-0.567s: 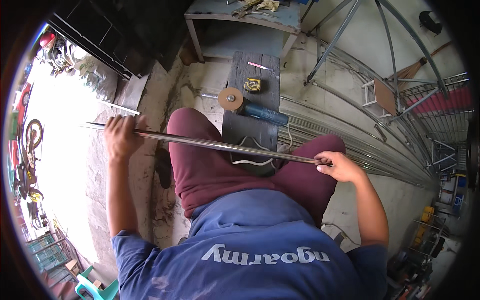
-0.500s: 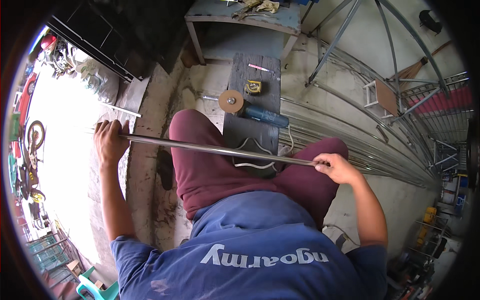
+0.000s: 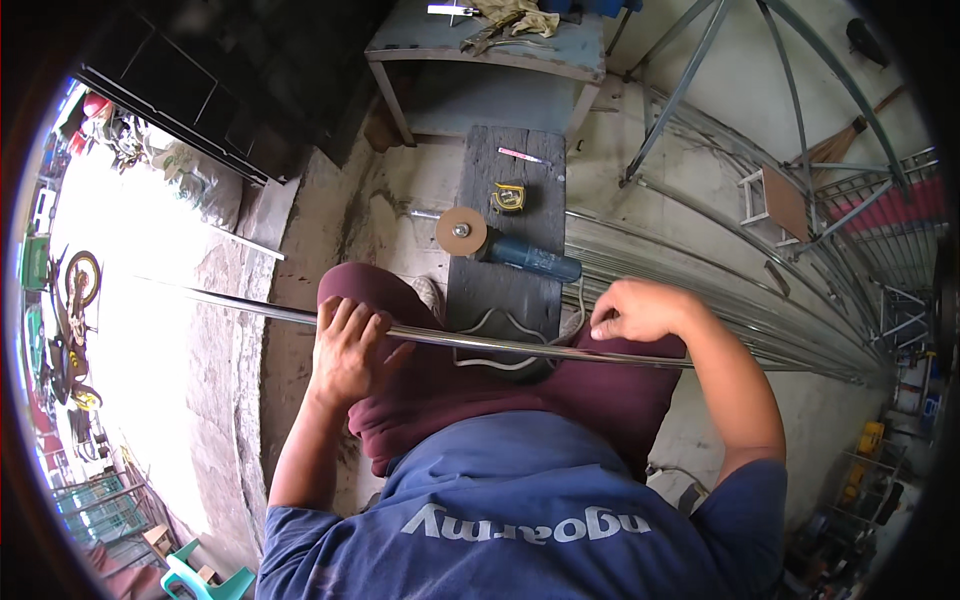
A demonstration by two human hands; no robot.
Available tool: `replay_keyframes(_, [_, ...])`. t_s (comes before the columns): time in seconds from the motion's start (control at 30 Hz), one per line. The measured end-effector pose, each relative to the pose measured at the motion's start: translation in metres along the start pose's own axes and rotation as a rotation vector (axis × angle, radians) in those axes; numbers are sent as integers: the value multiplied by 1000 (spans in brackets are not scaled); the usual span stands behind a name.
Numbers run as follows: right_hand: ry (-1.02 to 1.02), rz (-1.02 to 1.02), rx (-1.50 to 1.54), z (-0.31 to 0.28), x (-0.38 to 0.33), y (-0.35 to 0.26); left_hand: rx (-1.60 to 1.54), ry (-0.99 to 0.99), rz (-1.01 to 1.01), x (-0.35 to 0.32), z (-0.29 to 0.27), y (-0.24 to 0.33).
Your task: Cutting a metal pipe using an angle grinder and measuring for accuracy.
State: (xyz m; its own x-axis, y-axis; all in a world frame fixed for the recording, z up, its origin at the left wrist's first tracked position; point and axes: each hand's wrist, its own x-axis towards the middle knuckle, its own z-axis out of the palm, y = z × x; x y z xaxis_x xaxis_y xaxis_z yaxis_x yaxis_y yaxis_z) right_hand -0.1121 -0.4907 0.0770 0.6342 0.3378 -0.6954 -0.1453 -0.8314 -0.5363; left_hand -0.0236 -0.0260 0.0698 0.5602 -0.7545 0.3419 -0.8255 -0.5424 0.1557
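Note:
A long shiny metal tube lies crosswise over my thighs, its left part reaching out into the bright area. My left hand is wrapped round it above my left knee, fingers over the top and thumb showing beyond. Just above the tube, apart from it, my right hand hovers over my right thigh with bent fingers and the thumb close to them. Whatever may be between those fingertips is hidden. In front of me an angle grinder with a tan disc rests on a dark wooden plank.
A yellow-black tape measure and a thin pinkish-white strip lie farther along the plank. Behind stands a metal table with pliers and gloves. Many metal tubes cover the floor to the right, near a grey frame. The grinder's pale cord loops by my legs.
My left hand has come inward along the tube to my left knee. My right hand has let go of the tube and lifted above it. The tube has come nearer to my body.

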Motion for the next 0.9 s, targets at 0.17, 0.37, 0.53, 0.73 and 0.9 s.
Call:
replay_keyframes(0.17, [559, 121, -112, -74, 133, 38, -21, 26, -11, 18, -9, 13])
replay_keyframes(0.37, [900, 183, -39, -100, 288, 82, -11, -8, -4, 27, -33, 27])
replay_keyframes(0.53, [874, 154, -353, -98, 347, 116, 14, 156, -12, 22, -48, 29])
replay_keyframes(0.73, [835, 189, -373, -96, 340, 142, -61, 228, -61, 37, -26, 22])
replay_keyframes(0.9, [917, 22, 136, -125, 268, 99, -314, 120, -296, 82, -11, 34])
